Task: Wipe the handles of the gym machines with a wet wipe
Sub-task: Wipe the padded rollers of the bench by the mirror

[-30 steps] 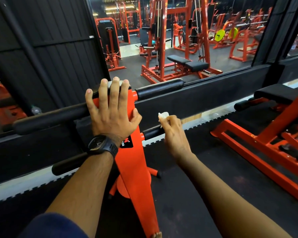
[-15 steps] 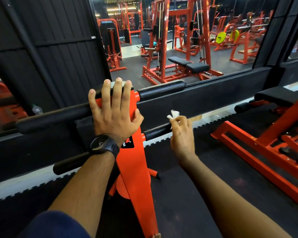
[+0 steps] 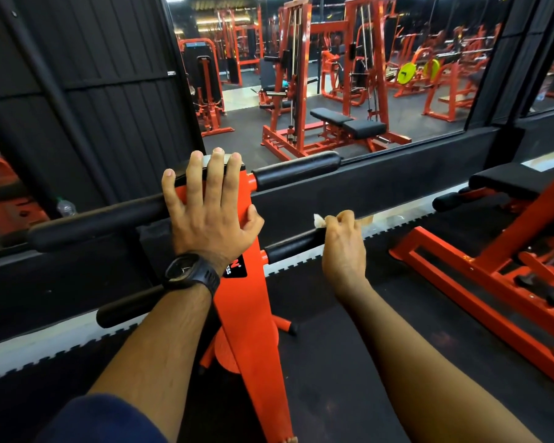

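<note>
Pinching the wet wipe, right hand grips lower handle.

Right hand with wipe on lower handle

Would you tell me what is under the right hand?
The right hand holds a white wipe on the lower black handle; its end and most of the wipe are hidden.

Only one bit of lettering can be read — a small black label on the orange post carries white letters "ESS", running sideways, beside a red letter that looks like "N". The watch covers the rest.
</note>
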{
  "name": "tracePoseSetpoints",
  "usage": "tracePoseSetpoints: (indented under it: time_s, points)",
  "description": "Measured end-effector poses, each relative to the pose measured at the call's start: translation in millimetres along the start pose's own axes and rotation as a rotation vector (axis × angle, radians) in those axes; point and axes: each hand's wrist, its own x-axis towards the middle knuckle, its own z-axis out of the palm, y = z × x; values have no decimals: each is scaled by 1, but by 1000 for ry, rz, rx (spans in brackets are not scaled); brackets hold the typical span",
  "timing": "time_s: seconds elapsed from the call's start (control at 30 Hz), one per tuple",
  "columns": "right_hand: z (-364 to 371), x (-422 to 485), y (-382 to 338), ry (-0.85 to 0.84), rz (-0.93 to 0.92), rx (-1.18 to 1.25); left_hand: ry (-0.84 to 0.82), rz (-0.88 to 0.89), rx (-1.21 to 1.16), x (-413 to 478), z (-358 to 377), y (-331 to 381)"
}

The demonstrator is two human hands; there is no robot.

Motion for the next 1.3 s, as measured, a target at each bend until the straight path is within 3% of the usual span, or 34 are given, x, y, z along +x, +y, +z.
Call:
tracePoseSetpoints:
  time_s: [0.1, 0.23, 0.37, 0.53, 0.7, 0.87, 0.97, 1.13, 1.3]
  points:
    - [2, -6, -12, -49, -188, -58, 1, -5, -10, 0, 1, 0]
    - [-3, 11, -9, -57, -101, -53, 7, -4, -16, 0, 1, 0]
    - [2, -4, -30, -177, -446, -125, 6, -9, -16, 0, 1, 0]
    - [-10, 20, -20, -187, -182, -146, 7, -10, -17, 0, 1, 1]
    - [0, 0, -48, -276, -525, -95, 15, -12, -27, 0, 0, 0]
    - [1, -1, -39, -188, -572, 95, 18, -10, -22, 0, 1, 1]
    - [3, -10, -46, -200, -704, -2, 6, -9, -22, 0, 1, 0]
    - [-13, 14, -28, -196, -432, -206, 11, -6, -22, 0, 2, 0]
    - [-12, 0, -43, -202, -484, -238, 12, -3, -23, 0, 3, -1]
